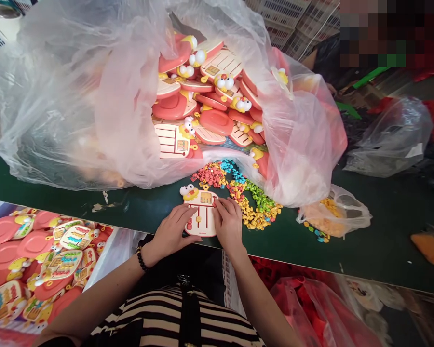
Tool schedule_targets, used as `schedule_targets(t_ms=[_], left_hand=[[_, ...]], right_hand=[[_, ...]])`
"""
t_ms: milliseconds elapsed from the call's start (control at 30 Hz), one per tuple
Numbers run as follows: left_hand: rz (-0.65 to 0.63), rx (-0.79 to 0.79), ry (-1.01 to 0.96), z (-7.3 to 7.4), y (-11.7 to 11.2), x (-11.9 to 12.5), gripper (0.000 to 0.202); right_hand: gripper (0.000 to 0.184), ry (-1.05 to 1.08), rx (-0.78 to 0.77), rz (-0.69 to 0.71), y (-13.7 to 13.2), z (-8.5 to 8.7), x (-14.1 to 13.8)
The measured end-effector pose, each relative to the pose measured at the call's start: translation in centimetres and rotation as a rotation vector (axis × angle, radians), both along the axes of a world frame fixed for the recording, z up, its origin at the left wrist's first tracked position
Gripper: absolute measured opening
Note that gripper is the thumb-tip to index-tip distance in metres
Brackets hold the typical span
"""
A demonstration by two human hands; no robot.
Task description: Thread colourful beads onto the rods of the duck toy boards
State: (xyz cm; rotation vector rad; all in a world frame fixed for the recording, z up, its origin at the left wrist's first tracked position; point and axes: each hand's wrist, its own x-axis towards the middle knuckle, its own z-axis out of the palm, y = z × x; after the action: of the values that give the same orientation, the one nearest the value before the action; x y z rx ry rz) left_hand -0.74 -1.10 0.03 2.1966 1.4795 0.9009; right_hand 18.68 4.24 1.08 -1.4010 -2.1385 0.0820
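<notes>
A cream and coral toy slide board (206, 226) with a yellow, big-eyed duck head lies face up at the table's near edge. My left hand (175, 225) grips its left side, thumb at the lower edge and fingers over the face. Red pieces sit in the left slot, and a yellow piece (198, 219) is in a middle slot. My right hand (229, 224) is at the board's right side, fingers pinched together at the top of the right slot; what they hold is hidden. Just beyond lie loose red pieces (210, 176), blue pieces (233, 169), green pieces (261, 196) and yellow pieces (255, 217).
A large clear plastic bag (126, 120) full of similar boards stands open on the green table (137, 205). At lower left, a container holds boards with coloured pieces (63, 265). A small bag (350, 212) of yellow pieces lies right. Another person (321, 60) is at upper right.
</notes>
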Motion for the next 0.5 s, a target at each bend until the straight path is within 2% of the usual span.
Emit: schedule_targets(t_ms=[267,400,500], left_hand=[[0.044,-0.034,-0.090,-0.7,-0.1,-0.3,0.083],[0.034,-0.034,-0.096,-0.6,-0.1,-0.2,0.083],[0.046,-0.037,-0.100,-0.4,-0.1,-0.2,0.082]], right_hand=[[0.039,-0.034,-0.063,-0.032,-2.3,-1.0,-1.0],[0.042,-0.083,-0.134,-0.034,-3.1,-0.3,-2.7],[0.040,-0.110,-0.188,0.073,-2.9,0.7,-4.2]])
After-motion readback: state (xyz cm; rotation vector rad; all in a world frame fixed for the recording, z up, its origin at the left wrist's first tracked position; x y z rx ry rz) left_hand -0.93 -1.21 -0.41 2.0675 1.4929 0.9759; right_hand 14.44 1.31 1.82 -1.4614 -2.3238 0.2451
